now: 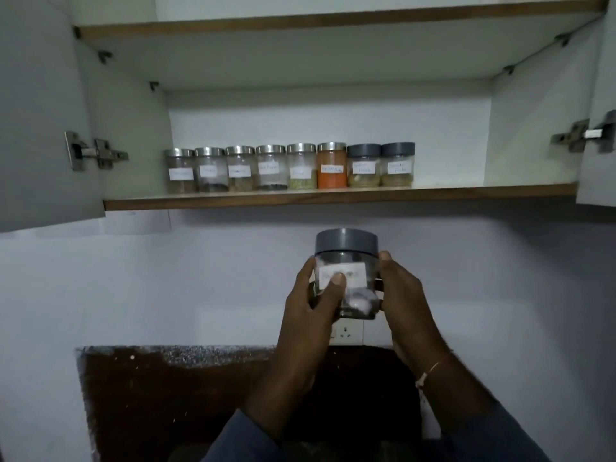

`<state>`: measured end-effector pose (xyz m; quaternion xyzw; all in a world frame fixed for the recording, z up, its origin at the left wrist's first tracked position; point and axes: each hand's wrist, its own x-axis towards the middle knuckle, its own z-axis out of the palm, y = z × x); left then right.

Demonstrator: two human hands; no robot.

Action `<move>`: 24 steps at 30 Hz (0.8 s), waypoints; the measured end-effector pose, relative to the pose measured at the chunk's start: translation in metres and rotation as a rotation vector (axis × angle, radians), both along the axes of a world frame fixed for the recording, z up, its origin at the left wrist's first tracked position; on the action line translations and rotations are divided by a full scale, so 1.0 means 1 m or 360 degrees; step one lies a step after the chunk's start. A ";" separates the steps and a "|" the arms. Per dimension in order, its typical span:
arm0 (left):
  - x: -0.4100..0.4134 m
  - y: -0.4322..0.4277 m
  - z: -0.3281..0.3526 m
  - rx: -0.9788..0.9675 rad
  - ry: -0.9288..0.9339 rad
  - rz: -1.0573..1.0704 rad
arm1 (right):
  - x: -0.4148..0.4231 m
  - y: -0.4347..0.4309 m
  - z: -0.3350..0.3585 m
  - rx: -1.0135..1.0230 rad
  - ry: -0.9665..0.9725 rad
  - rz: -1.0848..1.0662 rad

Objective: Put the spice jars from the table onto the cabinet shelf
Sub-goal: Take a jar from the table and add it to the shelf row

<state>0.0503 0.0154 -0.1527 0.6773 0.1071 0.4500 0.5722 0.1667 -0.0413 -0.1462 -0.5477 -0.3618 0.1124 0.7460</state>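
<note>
Both hands hold one grey-lidded spice jar upright below the cabinet shelf: the left hand wraps its side, thumb on the label, and the right hand grips the other side. Eight labelled jars stand in a row on the shelf.

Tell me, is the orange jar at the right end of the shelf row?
No, two grey-lidded jars stand to the right of the orange jar.

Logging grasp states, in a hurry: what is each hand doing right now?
Left hand: grips the grey-lidded jar, thumb across its front.
Right hand: grips the same jar from the other side.
</note>
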 end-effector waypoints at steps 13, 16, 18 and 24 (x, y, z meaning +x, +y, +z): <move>0.006 0.006 0.030 0.0185 -0.0035 -0.0068 | 0.007 -0.016 0.029 0.0151 -0.0146 0.0218; 0.007 0.002 0.040 0.0228 -0.0015 -0.0062 | 0.008 -0.021 0.038 0.0179 -0.0167 0.0192; 0.009 -0.001 0.044 0.0245 0.0003 -0.0068 | 0.011 -0.023 0.042 0.0183 -0.0173 0.0157; 0.014 -0.010 0.051 0.0276 0.0033 -0.0088 | 0.016 -0.034 0.049 0.0201 -0.0188 0.0110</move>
